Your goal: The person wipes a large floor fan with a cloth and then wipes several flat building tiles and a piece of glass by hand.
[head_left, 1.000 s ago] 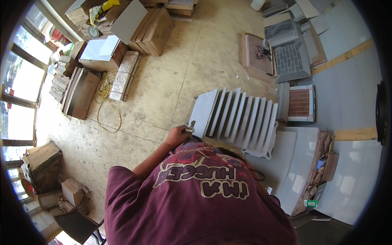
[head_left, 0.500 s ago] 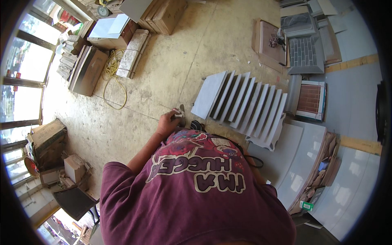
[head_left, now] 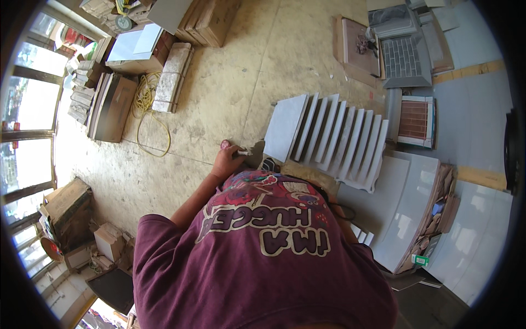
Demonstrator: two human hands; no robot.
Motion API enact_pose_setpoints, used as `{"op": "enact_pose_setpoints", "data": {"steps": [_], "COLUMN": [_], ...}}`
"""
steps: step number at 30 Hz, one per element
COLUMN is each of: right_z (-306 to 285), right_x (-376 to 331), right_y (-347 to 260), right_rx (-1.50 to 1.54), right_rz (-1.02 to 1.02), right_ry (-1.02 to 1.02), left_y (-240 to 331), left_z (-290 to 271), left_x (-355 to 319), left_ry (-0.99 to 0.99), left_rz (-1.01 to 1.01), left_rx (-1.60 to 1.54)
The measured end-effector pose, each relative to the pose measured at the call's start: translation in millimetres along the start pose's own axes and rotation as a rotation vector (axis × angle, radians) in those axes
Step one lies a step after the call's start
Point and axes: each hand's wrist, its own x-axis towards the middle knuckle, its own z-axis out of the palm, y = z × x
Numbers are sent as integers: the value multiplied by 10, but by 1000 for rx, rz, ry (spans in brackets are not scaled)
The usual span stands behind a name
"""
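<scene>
My left hand (head_left: 226, 162) is in front of my body, a little left of centre, above the bare floor. Its fingers are closed on a small whitish thing (head_left: 244, 153), too small to name. Just beyond the hand, a small round pink thing (head_left: 225, 144) shows at floor level. My right arm (head_left: 343, 227) runs down at my right side, and its hand is hidden behind my shirt. Ahead to the right stands a rack of several pale grey tiles (head_left: 322, 137), slanted in a row. A dark striped shoe (head_left: 268, 164) peeks out past my shirt.
Cardboard boxes (head_left: 118, 109), a long wrapped pack (head_left: 173, 77) and a coiled yellow cord (head_left: 145, 98) lie at far left. Large grey panels (head_left: 378, 203) and tile samples (head_left: 405, 60) line the right. A dark chair (head_left: 112, 290) stands at near left.
The view has shifted slightly. My left hand stays closed on the whitish thing. The round pink thing now shows beyond it, and white slat edges appear beside my right arm.
</scene>
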Motion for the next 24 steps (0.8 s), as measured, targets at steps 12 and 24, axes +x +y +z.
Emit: {"op": "enact_pose_setpoints", "data": {"steps": [12,24], "right_z": [1034,1494], "right_x": [938,1541], "right_y": [-454,-747], "right_rx": [-40,-60], "right_rz": [-21,-104], "right_ry": [-35,-108], "left_y": [-532,-730], "left_z": [-997,-1608], "left_x": [366,645], "left_ry": [17,44], "left_rz": [-55,-91], "left_rx": [-163,-136]}}
